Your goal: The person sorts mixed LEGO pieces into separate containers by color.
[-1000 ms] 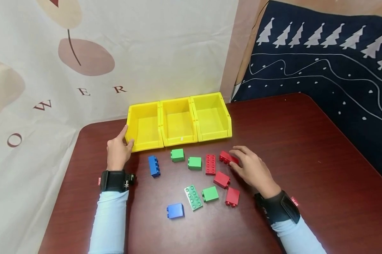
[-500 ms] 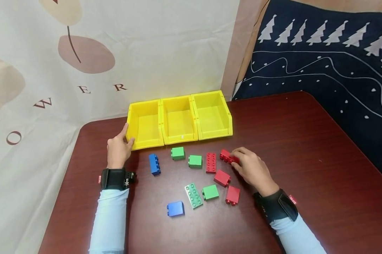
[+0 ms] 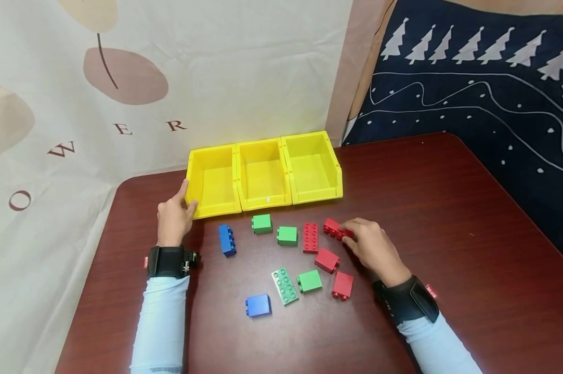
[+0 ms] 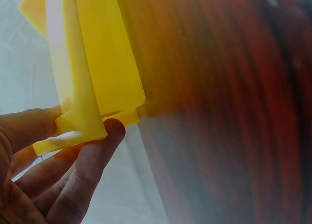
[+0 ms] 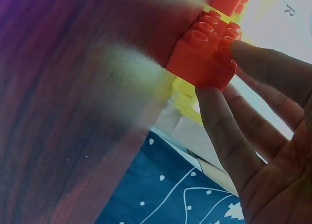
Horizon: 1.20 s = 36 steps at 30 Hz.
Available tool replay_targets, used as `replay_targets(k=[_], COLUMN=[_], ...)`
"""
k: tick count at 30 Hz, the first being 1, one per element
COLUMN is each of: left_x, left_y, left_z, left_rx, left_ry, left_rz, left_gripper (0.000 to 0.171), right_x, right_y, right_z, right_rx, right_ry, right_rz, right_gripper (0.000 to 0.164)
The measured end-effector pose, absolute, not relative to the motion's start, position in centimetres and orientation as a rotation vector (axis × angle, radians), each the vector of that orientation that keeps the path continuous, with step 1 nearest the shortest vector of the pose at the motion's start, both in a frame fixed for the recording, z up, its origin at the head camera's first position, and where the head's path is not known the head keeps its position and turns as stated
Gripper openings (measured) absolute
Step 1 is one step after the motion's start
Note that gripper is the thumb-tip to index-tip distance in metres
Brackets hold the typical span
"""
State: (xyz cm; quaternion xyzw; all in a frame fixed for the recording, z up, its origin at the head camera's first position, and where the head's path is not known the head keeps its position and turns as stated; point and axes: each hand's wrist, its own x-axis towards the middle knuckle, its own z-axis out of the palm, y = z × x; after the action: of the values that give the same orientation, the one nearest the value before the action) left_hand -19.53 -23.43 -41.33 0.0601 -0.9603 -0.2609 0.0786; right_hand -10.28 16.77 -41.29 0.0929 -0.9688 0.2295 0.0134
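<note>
My left hand (image 3: 174, 221) holds the front left corner of the leftmost yellow bin (image 3: 212, 179), thumb on one side and fingers on the other. In the left wrist view, the bin's edge (image 4: 80, 107) sits between those fingers. With fingertips and thumb, my right hand (image 3: 374, 246) pinches the right end of a red toy building brick (image 3: 334, 228). Studs show on this brick (image 5: 200, 58) in the right wrist view, with the thumb near them. A flat red brick (image 3: 310, 238) and two more red bricks (image 3: 327, 260) lie close by.
Three yellow bins stand joined in a row at the back, against the wall cloth (image 3: 244, 67). Several green bricks (image 3: 287, 236) and two blue bricks (image 3: 227, 240) lie on the dark red table (image 3: 449, 234). A navy cloth with trees (image 3: 449, 93) hangs at the right.
My right hand's fingers have closed from hovering beside the red brick to pinching its end. The left hand stays at the bin. The view has tilted slightly.
</note>
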Motion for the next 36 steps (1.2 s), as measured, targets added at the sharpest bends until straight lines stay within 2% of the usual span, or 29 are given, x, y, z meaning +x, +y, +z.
replay_targets(k=[36], left_x=[-19.68], left_y=[-23.55], left_z=[-41.22], left_rx=[0.169], left_ry=[-2.89], left_rz=[-0.777], left_gripper=[0.065], right_x=[-10.43], right_y=[16.73], right_z=[-41.24], right_rx=[0.264], right_ry=[-3.035], right_rz=[0.658], right_gripper=[0.032])
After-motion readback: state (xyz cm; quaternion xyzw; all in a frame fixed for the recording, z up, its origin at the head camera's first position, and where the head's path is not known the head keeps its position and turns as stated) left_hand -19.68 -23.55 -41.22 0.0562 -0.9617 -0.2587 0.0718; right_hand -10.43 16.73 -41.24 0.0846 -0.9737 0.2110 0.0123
